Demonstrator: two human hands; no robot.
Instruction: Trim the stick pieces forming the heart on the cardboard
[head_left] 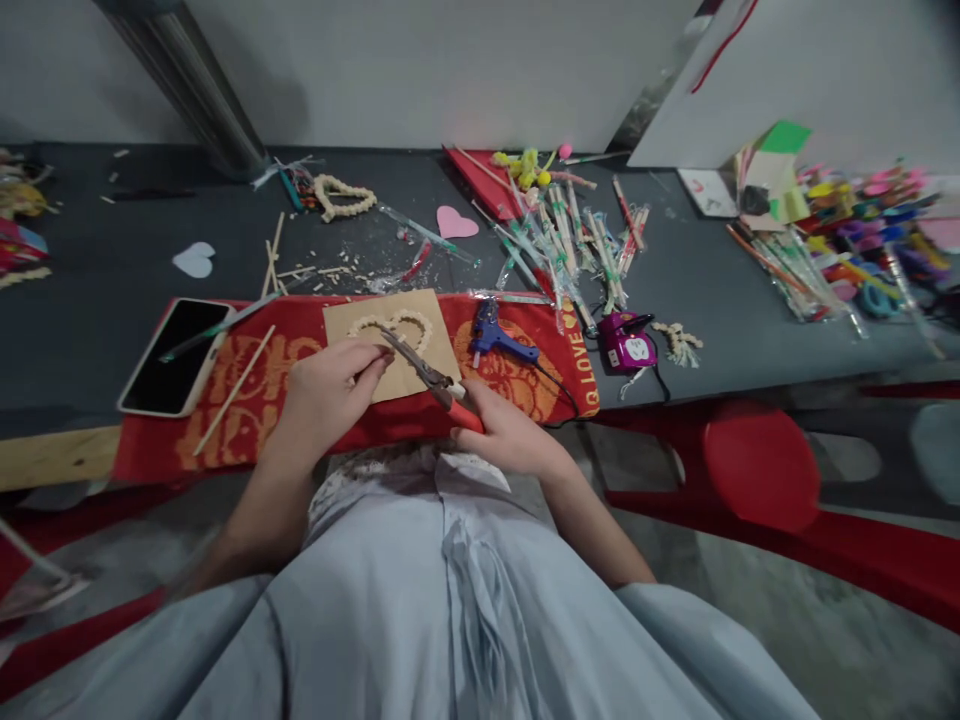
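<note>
My right hand point(510, 425) is wrapped round the orange-red handles of a pair of scissors point(427, 372), whose dark blades point up and left. Close to the blade tips, the thumb and fingers of my left hand point(330, 392) are pinched together; whatever is between them is too small to make out. Beneath both hands lies a square of brown card point(439, 352). On it a heart outline point(420, 322) of small pale pieces is partly covered by the blades and my left hand. A blue glue gun point(499, 338) rests just right of the card.
A red patterned towel point(300, 345) lies under the card, with a phone point(176, 355) and thin wooden sticks point(234, 390) at left. Behind are another pale heart frame point(343, 198), a pink paper heart point(457, 222) and wrapped stick bundles point(566, 235). A purple device point(628, 342) sits right; red stools point(761, 465) stand below.
</note>
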